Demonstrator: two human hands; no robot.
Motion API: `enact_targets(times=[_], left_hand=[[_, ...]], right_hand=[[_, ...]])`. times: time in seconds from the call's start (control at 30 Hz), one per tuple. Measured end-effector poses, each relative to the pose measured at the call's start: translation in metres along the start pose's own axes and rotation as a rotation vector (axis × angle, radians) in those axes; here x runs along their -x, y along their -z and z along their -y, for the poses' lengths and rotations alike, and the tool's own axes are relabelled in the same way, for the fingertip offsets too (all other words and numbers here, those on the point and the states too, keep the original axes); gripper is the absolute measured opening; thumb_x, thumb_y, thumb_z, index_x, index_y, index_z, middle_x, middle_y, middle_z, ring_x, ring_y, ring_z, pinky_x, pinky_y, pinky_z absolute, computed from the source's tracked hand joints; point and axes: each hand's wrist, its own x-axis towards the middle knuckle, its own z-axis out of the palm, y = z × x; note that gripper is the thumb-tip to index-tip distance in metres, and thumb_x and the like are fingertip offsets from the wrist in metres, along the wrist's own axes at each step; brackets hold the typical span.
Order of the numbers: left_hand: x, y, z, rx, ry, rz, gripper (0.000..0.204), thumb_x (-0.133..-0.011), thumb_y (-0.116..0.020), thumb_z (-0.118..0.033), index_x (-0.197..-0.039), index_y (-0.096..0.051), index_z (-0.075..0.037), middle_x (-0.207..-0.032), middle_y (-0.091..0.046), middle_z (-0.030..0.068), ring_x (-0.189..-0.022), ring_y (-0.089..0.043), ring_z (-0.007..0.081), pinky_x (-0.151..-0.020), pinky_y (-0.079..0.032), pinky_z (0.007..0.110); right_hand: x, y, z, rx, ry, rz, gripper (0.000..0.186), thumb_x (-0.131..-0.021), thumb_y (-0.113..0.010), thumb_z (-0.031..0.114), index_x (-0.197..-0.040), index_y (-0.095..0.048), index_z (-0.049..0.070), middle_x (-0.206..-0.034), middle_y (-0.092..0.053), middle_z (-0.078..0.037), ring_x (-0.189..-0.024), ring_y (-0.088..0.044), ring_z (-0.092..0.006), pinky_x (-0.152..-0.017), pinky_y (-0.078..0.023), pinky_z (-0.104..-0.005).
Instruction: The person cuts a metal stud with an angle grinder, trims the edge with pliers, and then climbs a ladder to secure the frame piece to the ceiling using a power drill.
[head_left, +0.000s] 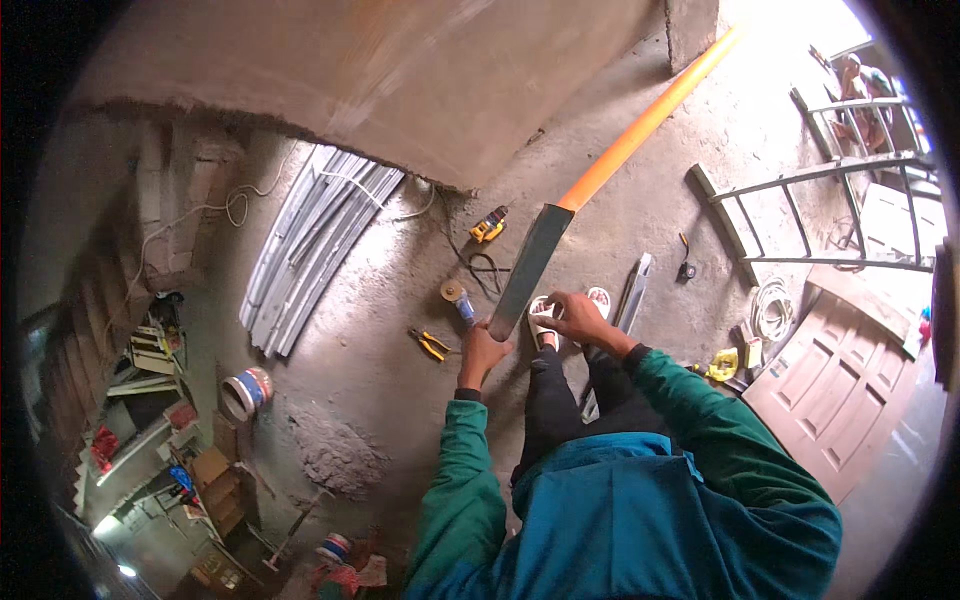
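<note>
A long, straight bar (645, 130) runs from my hands toward the far right. Its far part is orange, and its near part is a dark grey-green flat section (535, 262). My left hand (484, 356) is closed around the near end of that dark section. Just right of this end, my right hand (580, 320) has its thumb and fingers brought together above my sandals; what lies between them, if anything, is too small to make out. An angle grinder (457, 296) with a round disc lies beside my left hand, and orange-handled pliers (430, 345) lie left of it.
A yellow drill (488, 226), a tape measure (686, 270) and a metal channel (635, 290) lie on the floor. Metal profiles (310, 250) are bundled at left, near a bucket (246, 393) and rubble (335, 450). A ladder (800, 210), panelled door (840, 380) and another person (860, 90) are at right.
</note>
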Motion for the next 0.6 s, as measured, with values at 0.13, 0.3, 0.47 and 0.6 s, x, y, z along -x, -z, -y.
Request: enact_targets(times=[0.13, 0.3, 0.47, 0.6], left_hand=[[0.034, 0.001, 0.094, 0.047, 0.004, -0.174, 0.04, -0.061, -0.073, -0.027, -0.091, -0.063, -0.002, -0.08, -0.066, 0.0186, -0.08, -0.065, 0.035, -0.07, -0.051, 0.042], [0.104, 0.01, 0.229, 0.107, 0.232, -0.202, 0.041, -0.06, -0.072, -0.028, -0.091, -0.063, -0.003, -0.08, -0.066, 0.0181, -0.08, -0.064, 0.0362, -0.07, -0.05, 0.044], [0.186, -0.084, 0.422, 0.15, 0.544, -0.161, 0.042, -0.058, -0.073, -0.027, -0.091, -0.063, -0.003, -0.08, -0.066, 0.0194, -0.079, -0.063, 0.0387, -0.068, -0.05, 0.046], [0.216, -0.164, 0.495, 0.064, 0.555, -0.207, 0.044, -0.058, -0.074, -0.026, -0.093, -0.064, -0.003, -0.082, -0.066, 0.0201, -0.08, -0.064, 0.0374, -0.069, -0.051, 0.043]], right_hand=[[0.005, -0.05, -0.026, 0.178, -0.064, 0.045, 0.049, -0.072, -0.072, 0.043, -0.095, -0.064, 0.0, -0.078, -0.065, -0.02, -0.074, -0.065, -0.0335, -0.067, -0.05, -0.0405], [-0.011, -0.124, -0.087, 0.325, -0.259, 0.149, 0.043, -0.073, -0.071, 0.039, -0.094, -0.066, 0.002, -0.081, -0.065, -0.021, -0.079, -0.064, -0.0362, -0.071, -0.05, -0.0426], [-0.094, -0.221, -0.168, 0.441, -0.204, 0.189, 0.056, -0.073, -0.072, 0.036, -0.114, -0.057, 0.001, -0.085, -0.065, -0.023, -0.085, -0.062, -0.039, -0.076, -0.049, -0.0444], [-0.233, -0.275, -0.312, 0.217, -0.144, -0.44, 0.073, -0.074, -0.07, 0.025, -0.132, -0.035, -0.003, -0.084, -0.063, -0.02, -0.075, -0.06, -0.034, -0.072, -0.049, -0.0415]])
